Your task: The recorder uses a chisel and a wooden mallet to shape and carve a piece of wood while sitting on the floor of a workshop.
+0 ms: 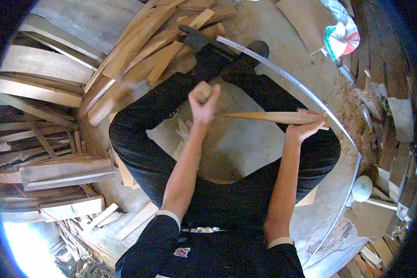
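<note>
I sit with my legs spread and bent, a piece of wood between my hands. My right hand (pixel 306 125) is closed around the thick end of a pale, tapered wooden piece (pixel 268 117), above my right thigh. Its thin end points left and stops close to my left hand (pixel 204 103). Smeared a little by motion, my left hand is raised with its fingers curled into a fist. Whatever lies inside those fingers cannot be made out.
A white tape measure (pixel 306 91) curves across the floor beyond and right of my legs. Wooden boards (pixel 148 41) are heaped at the far left, with more planks stacked left. A white round object (pixel 362 188), a red-white-green bag (pixel 342 41) and wood scraps lie right.
</note>
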### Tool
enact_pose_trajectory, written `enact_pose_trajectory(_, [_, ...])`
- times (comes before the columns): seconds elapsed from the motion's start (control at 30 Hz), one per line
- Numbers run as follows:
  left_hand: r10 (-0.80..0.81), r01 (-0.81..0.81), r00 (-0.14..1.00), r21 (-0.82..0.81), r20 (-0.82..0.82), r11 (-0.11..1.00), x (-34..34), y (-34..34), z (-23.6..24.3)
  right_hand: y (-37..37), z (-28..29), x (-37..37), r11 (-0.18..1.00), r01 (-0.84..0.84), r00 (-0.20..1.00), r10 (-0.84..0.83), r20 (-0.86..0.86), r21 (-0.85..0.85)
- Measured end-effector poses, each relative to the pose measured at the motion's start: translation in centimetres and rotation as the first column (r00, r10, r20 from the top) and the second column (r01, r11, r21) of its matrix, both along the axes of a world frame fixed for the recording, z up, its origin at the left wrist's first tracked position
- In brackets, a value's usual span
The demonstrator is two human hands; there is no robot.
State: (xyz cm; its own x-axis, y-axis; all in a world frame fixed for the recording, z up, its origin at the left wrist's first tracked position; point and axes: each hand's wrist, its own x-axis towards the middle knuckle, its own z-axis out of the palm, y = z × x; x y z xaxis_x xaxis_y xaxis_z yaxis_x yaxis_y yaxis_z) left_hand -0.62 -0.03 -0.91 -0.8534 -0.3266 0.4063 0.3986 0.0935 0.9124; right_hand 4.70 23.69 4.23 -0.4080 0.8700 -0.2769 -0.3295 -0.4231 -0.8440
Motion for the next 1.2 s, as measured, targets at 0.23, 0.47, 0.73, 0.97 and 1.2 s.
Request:
enact_pose_trajectory(0.23, [-0.334, 0.202, 0.922, 0.494, 0.194, 0.846, 1.1, -0.5, 10.4, 0.4, 0.1, 0.1, 1.0, 0.004, 0.999, -0.003, -0.045, 0.024])
enact_pose_trajectory(0.47, [-0.128, 0.102, 0.969, 0.131, 0.212, 0.986, 0.6, 0.7, 1.0, 0.1, -0.3, -0.2, 0.999, 0.005, 0.999, -0.003, -0.042, 0.036])
enact_pose_trajectory(0.73, [-0.229, 0.108, 0.926, 0.368, 0.301, 0.924, 0.6, 0.2, 6.4, 0.0, -0.1, 0.0, 0.997, 0.001, 1.0, -0.001, -0.002, 0.083])
enact_pose_trajectory(0.97, [-0.143, 0.08, 0.955, 0.241, 0.259, 0.967, 0.5, -0.1, 3.1, 0.2, -0.4, 0.3, 1.0, 0.004, 0.999, -0.004, -0.045, -0.005])
enact_pose_trajectory(1.2, [-0.302, 0.186, 0.916, 0.387, 0.265, 0.903, 0.3, -1.3, 5.8, -0.1, 0.1, 0.2, 0.996, -0.002, 1.0, 0.003, -0.01, 0.087])
